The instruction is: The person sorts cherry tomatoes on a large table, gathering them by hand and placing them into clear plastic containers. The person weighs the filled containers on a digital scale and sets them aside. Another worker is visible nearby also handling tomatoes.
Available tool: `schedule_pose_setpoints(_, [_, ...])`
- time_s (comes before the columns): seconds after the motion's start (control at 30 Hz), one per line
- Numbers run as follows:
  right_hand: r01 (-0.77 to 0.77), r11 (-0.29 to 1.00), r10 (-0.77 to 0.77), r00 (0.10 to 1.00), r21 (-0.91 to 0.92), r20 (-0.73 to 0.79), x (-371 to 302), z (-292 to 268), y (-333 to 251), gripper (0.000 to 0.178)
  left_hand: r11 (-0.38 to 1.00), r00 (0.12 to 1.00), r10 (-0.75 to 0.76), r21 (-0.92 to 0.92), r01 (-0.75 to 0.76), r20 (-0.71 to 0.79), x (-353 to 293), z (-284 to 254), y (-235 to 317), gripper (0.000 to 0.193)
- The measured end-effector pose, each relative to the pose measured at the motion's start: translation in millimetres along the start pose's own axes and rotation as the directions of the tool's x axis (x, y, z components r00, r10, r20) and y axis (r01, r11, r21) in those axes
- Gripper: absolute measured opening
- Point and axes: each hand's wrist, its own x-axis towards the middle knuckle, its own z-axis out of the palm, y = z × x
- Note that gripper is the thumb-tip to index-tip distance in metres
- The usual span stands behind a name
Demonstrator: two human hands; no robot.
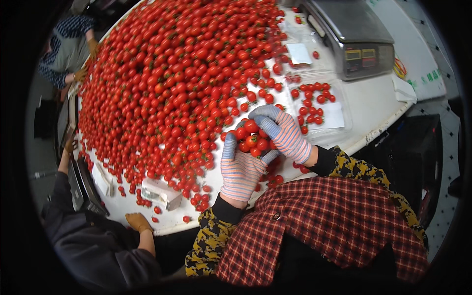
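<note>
Between my two gloved hands is a cluster of red cherry tomatoes (251,141), just above the white table (212,177). My left hand (241,173), in a pale striped glove with grey-blue fingertips, curls round them from the near left side. From the far right, my right hand (287,133) bends its fingers over the same tomatoes. The palms and the undersides of the fingers are hidden. A huge heap of cherry tomatoes (172,83) spreads beyond my hands to the left. Right of my right hand lies a clear plastic tray (348,110) holding several tomatoes and a white slip.
A grey weighing scale (354,42) stands at the far right. Loose tomatoes lie near the table edge by my body. A white box (161,193) sits at the near left. One co-worker (98,241) works at lower left, another (69,46) at far left.
</note>
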Motion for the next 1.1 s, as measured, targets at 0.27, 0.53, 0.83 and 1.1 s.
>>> schedule_pose_setpoints(0.27, [-0.069, 0.936, 0.206, 0.904, 0.347, -0.375, -16, -104, 5, 0.025, 0.915, 0.917, -0.359, 0.257, 0.31, 0.173, 86, 44, -66, 0.058])
schedule_pose_setpoints(0.53, [-0.128, 0.965, 0.1, 0.987, -0.229, -0.128, -60, -134, -23, 0.025, 0.619, 0.975, -0.221, 0.776, 0.119, 0.028, 13, 26, -12, 0.078])
schedule_pose_setpoints(0.83, [0.464, 0.562, 0.147, 0.758, -0.685, 0.635, -107, -99, 44, 0.052, -0.834, 0.948, -0.141, 0.482, -0.269, 0.286, -29, -87, -8, 0.061])
schedule_pose_setpoints(1.1, [0.527, 0.528, -0.023, 0.793, -0.666, 0.609, -30, -7, 51, 0.042, -0.868, 0.809, 0.238, 0.491, -0.071, 0.538, 10, -69, 40, 0.055])
